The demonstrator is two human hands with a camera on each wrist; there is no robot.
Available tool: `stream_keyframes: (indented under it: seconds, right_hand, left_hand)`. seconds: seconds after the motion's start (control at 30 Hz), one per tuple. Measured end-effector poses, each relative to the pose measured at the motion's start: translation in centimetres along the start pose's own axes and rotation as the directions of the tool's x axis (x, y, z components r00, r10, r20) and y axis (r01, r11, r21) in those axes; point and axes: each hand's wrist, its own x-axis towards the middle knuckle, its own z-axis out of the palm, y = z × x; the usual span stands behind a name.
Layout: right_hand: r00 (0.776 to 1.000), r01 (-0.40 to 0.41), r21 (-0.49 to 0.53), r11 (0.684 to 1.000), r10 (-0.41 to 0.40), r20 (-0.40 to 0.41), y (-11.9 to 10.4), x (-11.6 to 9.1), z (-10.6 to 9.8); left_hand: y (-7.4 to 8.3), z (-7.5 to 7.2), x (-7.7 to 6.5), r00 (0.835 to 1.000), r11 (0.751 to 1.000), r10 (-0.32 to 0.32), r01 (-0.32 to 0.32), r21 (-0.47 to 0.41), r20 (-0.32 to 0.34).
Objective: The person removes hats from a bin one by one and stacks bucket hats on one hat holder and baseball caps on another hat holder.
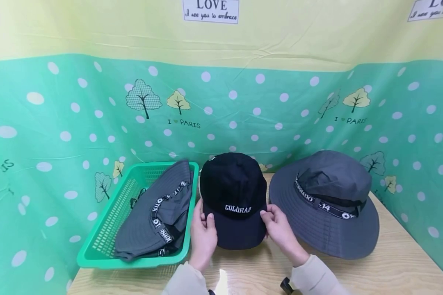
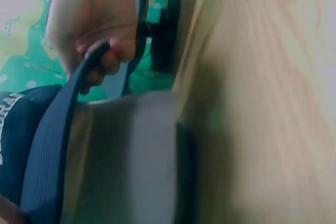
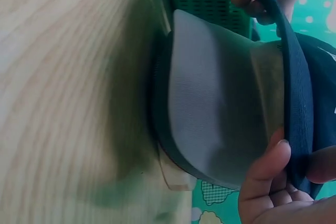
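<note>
A black cap (image 1: 236, 184) with white lettering on its front is in the middle of the head view, brim toward me. My left hand (image 1: 204, 233) grips the brim's left edge, and my right hand (image 1: 278, 229) pinches its right edge between thumb and fingers. In the right wrist view the black brim (image 3: 296, 108) stands raised over a grey curved brim (image 3: 210, 98), with a dark edge under that one. The left wrist view shows the same grey brim (image 2: 142, 156) low over the wood. In the head view the black cap hides it.
Left of the cap, a green plastic basket (image 1: 85, 250) holds folded dark grey brimmed hats (image 1: 147, 225). To the right, a wide-brimmed grey hat (image 1: 332, 196) rests on the wooden table (image 1: 402, 262). A green and yellow printed curtain (image 1: 236, 106) hangs close behind.
</note>
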Motion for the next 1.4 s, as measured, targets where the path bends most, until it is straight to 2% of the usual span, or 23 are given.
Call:
stream_keyframes:
  seconds: [0.1,0.27,0.43,0.57,0.73,0.9,1.07,1.2,1.3,1.4]
  right_hand:
    - [1.0,0.009,-0.03,1.0,-0.009,-0.015,0.7,0.2,0.1]
    - [1.0,0.016,-0.044,0.999,-0.017,-0.025,1.5,0.3,0.5]
    - [0.998,0.032,-0.06,0.998,-0.035,-0.048,2.3,0.4,0.9]
    - [0.998,0.045,-0.057,0.997,-0.047,-0.043,3.1,0.8,1.1]
    - [0.999,0.037,-0.069,0.997,-0.038,-0.009,3.9,1.3,1.1]
    - [0.999,0.036,-0.044,0.998,-0.035,0.015,4.3,1.6,1.1]
    - [0.998,0.055,-0.008,0.998,-0.055,0.024,4.7,1.8,1.3]
    - [0.998,0.053,-0.014,0.998,-0.053,0.021,4.9,1.9,1.3]
    - [0.999,0.047,-0.031,0.998,-0.047,0.022,4.9,2.0,1.3]
    - [0.999,0.042,-0.037,0.998,-0.041,0.023,4.6,1.9,1.3]
  left_hand:
    - [-1.1,0.7,-0.6,0.998,1.0,0.021,-0.021,-0.002,-0.065]
    - [-3.1,1.5,-0.8,0.987,0.995,0.057,-0.068,-0.073,-0.15]
    - [-4.4,2.0,-0.6,0.984,0.995,-0.011,-0.006,-0.096,-0.177]
    - [-5.0,2.2,-0.6,0.984,0.991,-0.076,0.055,-0.125,-0.164]
    - [-5.5,2.1,-0.5,0.986,0.99,-0.087,0.069,-0.125,-0.145]
    - [-6.0,1.8,-0.2,0.989,0.986,-0.115,0.102,-0.133,-0.091]
    - [-6.5,1.5,-0.4,0.994,0.985,-0.093,0.084,-0.152,-0.054]
    - [-6.9,1.6,-0.3,0.996,0.977,-0.082,0.073,-0.201,-0.038]
    - [-7.0,1.5,-0.2,0.995,0.972,-0.097,0.089,-0.219,-0.028]
    - [-6.8,1.5,-0.1,0.992,0.975,-0.123,0.114,-0.191,-0.036]
